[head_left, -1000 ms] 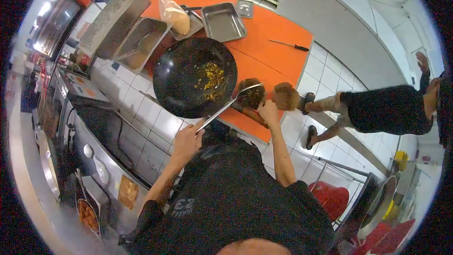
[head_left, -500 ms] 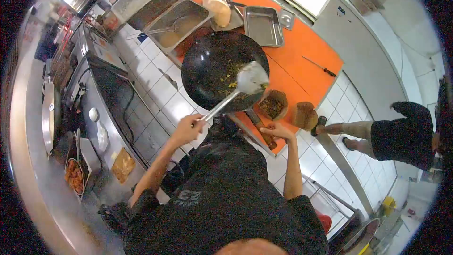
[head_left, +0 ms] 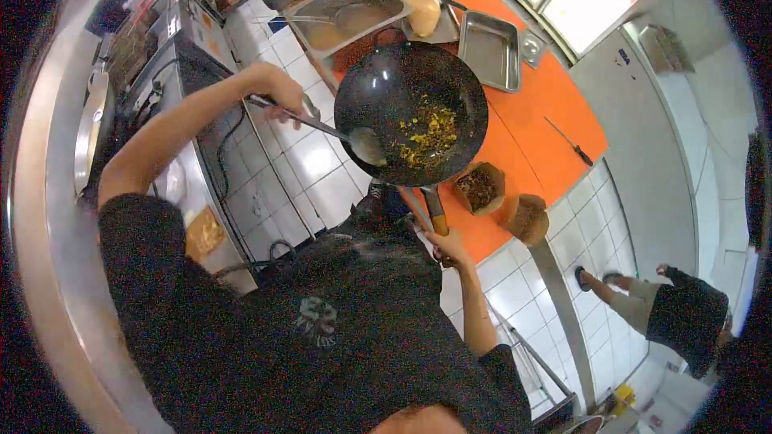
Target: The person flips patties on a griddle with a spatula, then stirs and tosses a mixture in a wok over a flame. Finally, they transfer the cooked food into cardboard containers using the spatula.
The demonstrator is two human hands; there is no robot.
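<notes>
My left hand [head_left: 277, 95] is closed around the long handle of a metal wok spatula [head_left: 367, 147], whose head rests against the left inside of a black wok [head_left: 362, 96]. Yellow and dark chopped food [head_left: 432, 137] lies in the wok's right half. Below the wok, my right hand [head_left: 450, 247] grips its wooden handle [head_left: 435, 213]. Right of that handle stands a brown paper bowl [head_left: 480, 187] with dark crumbly food inside. Another brown paper container [head_left: 527, 219] sits beside it at the table edge.
On the orange table [head_left: 535, 145] are a metal tray [head_left: 490, 52], a bag of pale orange stuff [head_left: 421, 8] and a knife [head_left: 569, 141]. A metal basin [head_left: 354, 20] with liquid stands behind the wok. A steel counter [head_left: 60, 289] runs along the left. Another person [head_left: 679, 309] is at the right.
My left hand has swung up and left, drawing the spatula from the wok's right side to its left. The food is more exposed. The other person has moved lower in view.
</notes>
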